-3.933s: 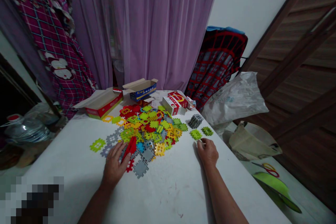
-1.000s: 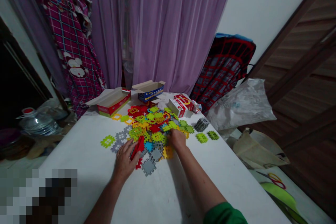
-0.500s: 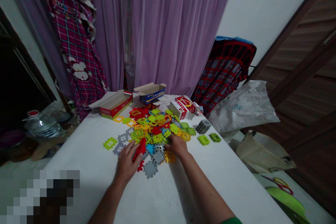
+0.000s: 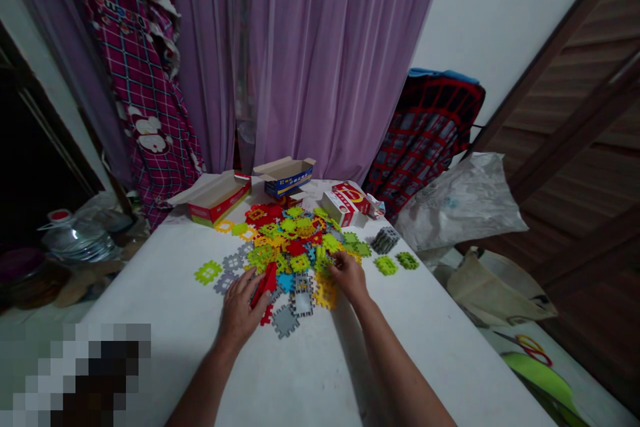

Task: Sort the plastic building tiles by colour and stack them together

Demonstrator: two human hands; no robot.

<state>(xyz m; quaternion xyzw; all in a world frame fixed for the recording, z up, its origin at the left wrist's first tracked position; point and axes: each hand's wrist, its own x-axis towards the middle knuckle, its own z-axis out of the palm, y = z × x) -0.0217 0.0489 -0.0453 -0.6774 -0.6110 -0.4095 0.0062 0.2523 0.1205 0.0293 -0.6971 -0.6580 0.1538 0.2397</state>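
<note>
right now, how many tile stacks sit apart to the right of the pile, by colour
Grey stack: 1
Green stacks: 2
Total: 3

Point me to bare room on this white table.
Bare tabletop lies between left forearm and right forearm, this side of the solid grey square; also left of the left forearm, and right of the right forearm, nearer than the green stacks. Crowded: the heaped pieces and the boxes behind them.

The tiles [image 4: 285,321] look smooth plastic, the curtain [image 4: 320,60] matt cloth
</note>
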